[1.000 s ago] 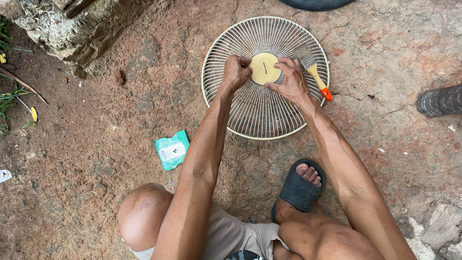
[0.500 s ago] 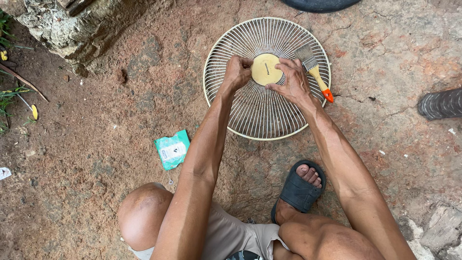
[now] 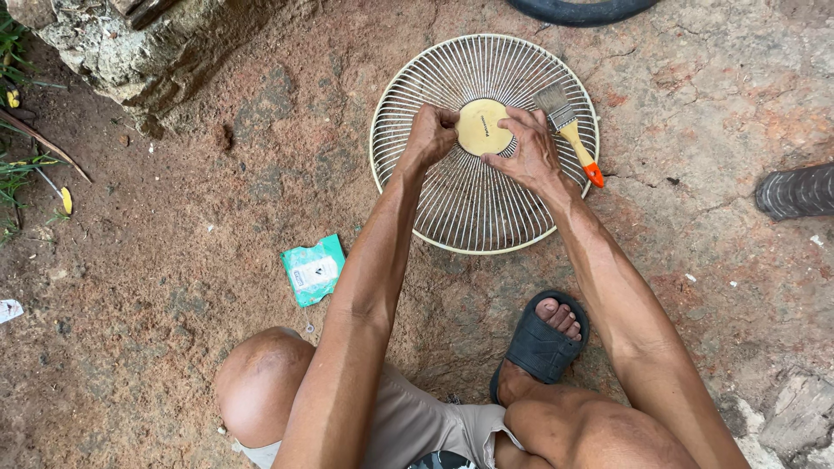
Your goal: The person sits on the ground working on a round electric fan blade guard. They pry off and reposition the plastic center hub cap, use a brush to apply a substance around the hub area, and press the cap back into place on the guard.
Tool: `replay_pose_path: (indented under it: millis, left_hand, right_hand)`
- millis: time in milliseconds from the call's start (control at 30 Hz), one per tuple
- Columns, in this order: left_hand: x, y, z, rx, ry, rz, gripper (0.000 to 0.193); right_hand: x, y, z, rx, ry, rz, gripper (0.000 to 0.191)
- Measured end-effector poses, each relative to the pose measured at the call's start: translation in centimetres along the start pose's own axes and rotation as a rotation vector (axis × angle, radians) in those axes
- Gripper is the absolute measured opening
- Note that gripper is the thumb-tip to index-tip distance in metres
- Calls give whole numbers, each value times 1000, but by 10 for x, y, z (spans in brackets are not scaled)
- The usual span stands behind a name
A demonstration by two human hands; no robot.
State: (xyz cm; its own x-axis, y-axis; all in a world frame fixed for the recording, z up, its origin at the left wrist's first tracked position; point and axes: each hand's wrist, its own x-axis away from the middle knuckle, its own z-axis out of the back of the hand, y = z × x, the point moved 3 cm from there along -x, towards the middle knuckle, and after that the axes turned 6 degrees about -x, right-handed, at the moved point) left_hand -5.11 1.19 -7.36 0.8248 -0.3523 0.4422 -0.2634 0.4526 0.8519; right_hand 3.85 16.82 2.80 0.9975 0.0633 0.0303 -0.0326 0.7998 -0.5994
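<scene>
A round cream wire fan guard (image 3: pixel 473 208) lies flat on the reddish dirt ground. Its yellowish centre disc (image 3: pixel 483 127) sits between my hands. My left hand (image 3: pixel 430 135) is curled into a fist at the disc's left edge, gripping the wires there. My right hand (image 3: pixel 528 152) rests on the disc's right edge with the fingers spread over the grille. A paintbrush (image 3: pixel 569 130) with a yellow handle and orange tip lies on the guard just right of my right hand, untouched.
A green wipe packet (image 3: pixel 313 269) lies on the dirt left of my arm. My foot in a dark sandal (image 3: pixel 543 343) sits below the guard. A rock (image 3: pixel 130 43) stands at top left, a black tyre edge (image 3: pixel 578 10) at top, a dark boot (image 3: pixel 795 191) at right.
Both hands stay at the centre disc with only slight shifts of the fingers. The guard and brush lie as before.
</scene>
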Motion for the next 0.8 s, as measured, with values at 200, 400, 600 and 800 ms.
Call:
replay_pose_path:
  millis: [200, 400, 600, 800]
  left_hand:
    - [-1, -1, -2, 84, 1, -11, 39]
    - [1, -2, -2, 101, 3, -8, 40]
    - [1, 0, -3, 13, 15, -29, 41]
    - [0, -1, -2, 62, 18, -24, 38]
  right_hand:
    - [-1, 1, -1, 17, 6, 14, 74]
    - [-4, -2, 0, 27, 1, 22, 75]
    - [-5, -4, 2, 9, -15, 4, 79]
    - [-5, -4, 3, 27, 1, 80, 75]
